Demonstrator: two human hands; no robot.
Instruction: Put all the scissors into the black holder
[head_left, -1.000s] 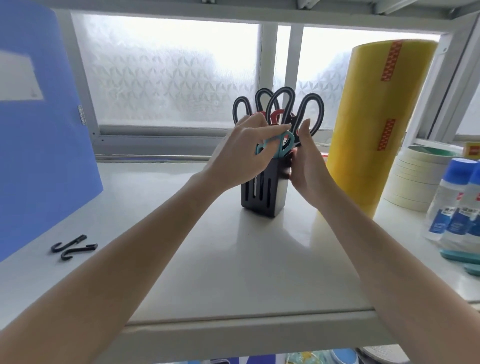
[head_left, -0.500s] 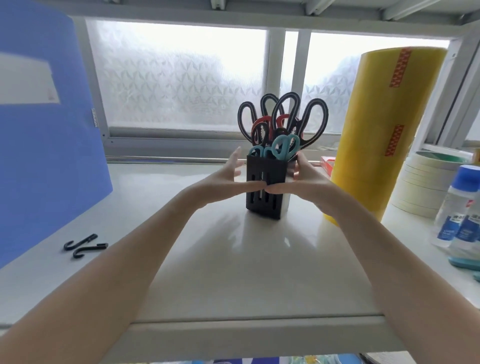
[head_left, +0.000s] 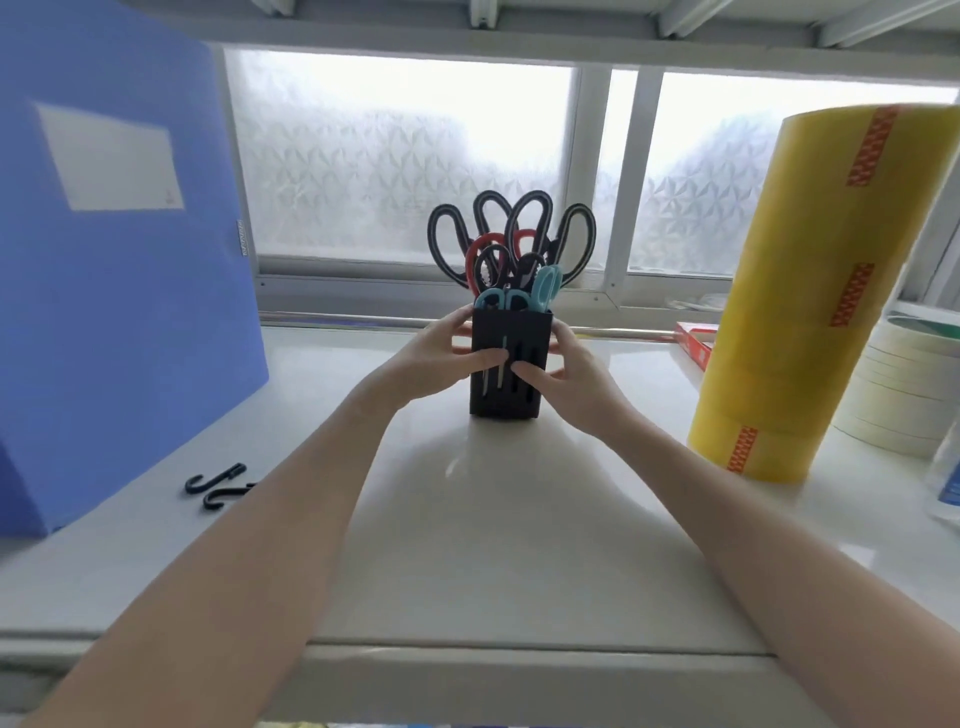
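The black holder (head_left: 511, 332) stands upright on the white shelf (head_left: 493, 545), in the middle near the window. Several scissors stick up out of it: black-handled scissors (head_left: 511, 228) at the back, red-handled scissors (head_left: 480, 254) in the middle, teal-handled scissors (head_left: 543, 286) at the front. My left hand (head_left: 441, 358) grips the holder's left side, thumb across its front. My right hand (head_left: 566, 379) grips the right side, thumb on the front too.
A big blue folder (head_left: 114, 291) stands at the left. Two black hooks (head_left: 218, 483) lie on the shelf near my left forearm. A tall yellow tape roll stack (head_left: 826, 301) stands at the right, with white tape rolls (head_left: 904, 389), a red box (head_left: 696, 343) and bottles beyond.
Both hands dropped from the scissor handles to the holder's sides and closed around it. The holder now faces me squarely. The camera moved closer.
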